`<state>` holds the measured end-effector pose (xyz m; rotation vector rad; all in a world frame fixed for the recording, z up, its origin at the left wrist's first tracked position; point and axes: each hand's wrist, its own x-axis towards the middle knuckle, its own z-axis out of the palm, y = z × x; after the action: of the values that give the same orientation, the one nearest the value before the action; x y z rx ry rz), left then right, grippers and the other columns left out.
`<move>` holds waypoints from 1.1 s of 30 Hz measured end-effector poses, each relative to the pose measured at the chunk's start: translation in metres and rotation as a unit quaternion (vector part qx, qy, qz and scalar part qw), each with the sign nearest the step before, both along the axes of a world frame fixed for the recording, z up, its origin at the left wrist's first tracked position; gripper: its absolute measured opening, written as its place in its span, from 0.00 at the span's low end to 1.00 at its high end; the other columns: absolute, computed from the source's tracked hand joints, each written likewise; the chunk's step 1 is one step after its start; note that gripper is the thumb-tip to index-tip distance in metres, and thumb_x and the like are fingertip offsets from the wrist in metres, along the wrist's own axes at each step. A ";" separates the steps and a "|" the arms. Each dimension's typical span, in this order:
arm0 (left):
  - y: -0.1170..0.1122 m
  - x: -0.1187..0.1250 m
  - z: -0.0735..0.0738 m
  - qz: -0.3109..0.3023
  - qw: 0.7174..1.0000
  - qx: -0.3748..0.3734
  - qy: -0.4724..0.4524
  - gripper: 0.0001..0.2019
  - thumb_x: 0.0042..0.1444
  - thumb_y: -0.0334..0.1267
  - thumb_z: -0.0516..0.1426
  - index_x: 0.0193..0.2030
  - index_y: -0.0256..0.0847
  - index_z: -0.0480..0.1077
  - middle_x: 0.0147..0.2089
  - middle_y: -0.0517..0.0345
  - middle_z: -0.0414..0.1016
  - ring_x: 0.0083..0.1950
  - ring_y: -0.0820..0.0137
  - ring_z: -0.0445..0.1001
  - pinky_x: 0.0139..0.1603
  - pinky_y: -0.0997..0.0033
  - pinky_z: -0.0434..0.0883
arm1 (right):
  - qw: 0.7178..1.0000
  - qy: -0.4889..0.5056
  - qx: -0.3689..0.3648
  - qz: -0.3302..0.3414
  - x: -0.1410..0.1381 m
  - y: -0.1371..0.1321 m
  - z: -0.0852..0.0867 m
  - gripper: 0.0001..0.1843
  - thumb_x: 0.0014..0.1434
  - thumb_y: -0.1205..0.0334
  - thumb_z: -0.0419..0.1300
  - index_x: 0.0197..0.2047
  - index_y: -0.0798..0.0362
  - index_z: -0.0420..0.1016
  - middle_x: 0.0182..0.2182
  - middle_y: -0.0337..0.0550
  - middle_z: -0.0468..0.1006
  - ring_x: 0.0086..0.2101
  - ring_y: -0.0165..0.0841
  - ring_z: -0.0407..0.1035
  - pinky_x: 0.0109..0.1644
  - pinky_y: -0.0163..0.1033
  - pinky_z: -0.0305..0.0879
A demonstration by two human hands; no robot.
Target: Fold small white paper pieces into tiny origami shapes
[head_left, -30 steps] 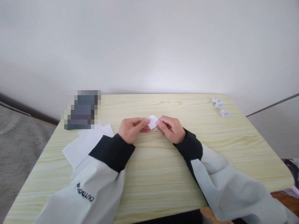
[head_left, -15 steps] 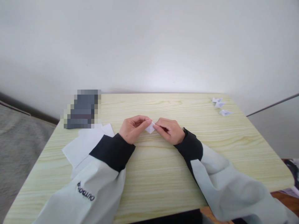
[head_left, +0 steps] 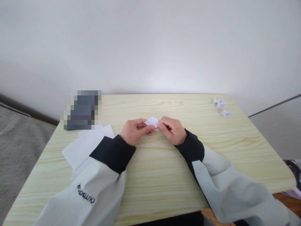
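Observation:
A small piece of folded white paper (head_left: 152,121) is held between my two hands above the middle of the table. My left hand (head_left: 136,130) grips its left and lower side, thumb on top and fingers underneath. At its right corner, the thumb and forefinger of my right hand (head_left: 172,129) pinch the paper. The paper looks like a flat diamond with a crease; its lower part is partly hidden by my left thumb. Several white sheets of paper (head_left: 81,147) lie beside my left sleeve, partly covered by it.
Small folded white paper shapes (head_left: 226,113) rest at the table's far right. A dark, pixelated flat object (head_left: 82,108) lies at the far left. The pale wooden table (head_left: 160,182) meets a white wall (head_left: 150,47) at the back.
The folded paper has turned and moved slightly up, showing more of its face. My left thumb has shifted lower over it, and the left fingers now show below. The right hand still pinches it.

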<state>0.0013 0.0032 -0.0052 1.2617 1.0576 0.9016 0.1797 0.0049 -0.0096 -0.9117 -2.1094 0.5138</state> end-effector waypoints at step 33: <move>-0.003 0.001 -0.003 0.025 0.991 0.123 0.054 0.12 0.49 0.44 0.60 0.28 0.35 0.73 0.28 0.57 0.76 0.30 0.72 0.71 0.34 0.73 0.70 | 0.998 -0.033 -0.004 0.052 -0.002 -0.002 -0.002 0.11 0.60 0.63 0.50 0.27 0.54 0.67 0.21 0.37 0.65 0.22 0.25 0.57 0.28 0.32 0.53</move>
<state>0.0023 0.0001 -0.0083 1.5083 1.0906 1.0356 0.1778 0.0032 -0.0117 -0.8362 -2.2241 0.5521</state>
